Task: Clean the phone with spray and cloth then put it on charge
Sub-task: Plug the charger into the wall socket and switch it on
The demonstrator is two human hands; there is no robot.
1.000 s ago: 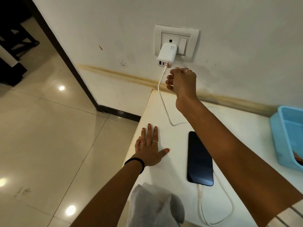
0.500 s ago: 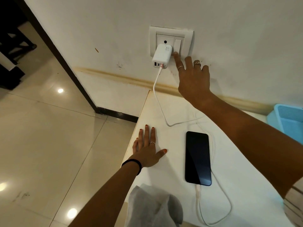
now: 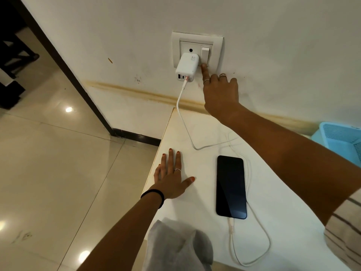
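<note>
The black phone (image 3: 231,186) lies screen up on the white table (image 3: 273,192), its screen dark. A white cable (image 3: 254,241) is plugged into its near end and runs up to the white charger (image 3: 186,66) in the wall socket plate (image 3: 197,37). My right hand (image 3: 220,92) reaches up to the wall, its index fingertip pressing the lower end of the white switch (image 3: 205,53) beside the charger; the other fingers are bent. My left hand (image 3: 172,177) rests flat on the table's left edge, fingers straight. A grey cloth (image 3: 179,245) lies bunched at the near edge.
A light blue plastic basket (image 3: 341,141) stands at the table's right end against the wall. The tiled floor (image 3: 58,173) drops away to the left of the table. Dark furniture (image 3: 11,55) stands at the far left.
My right hand left the cable plug under the charger, opened, and moved up right; its index finger now presses the switch. My left hand and the phone stayed put.
</note>
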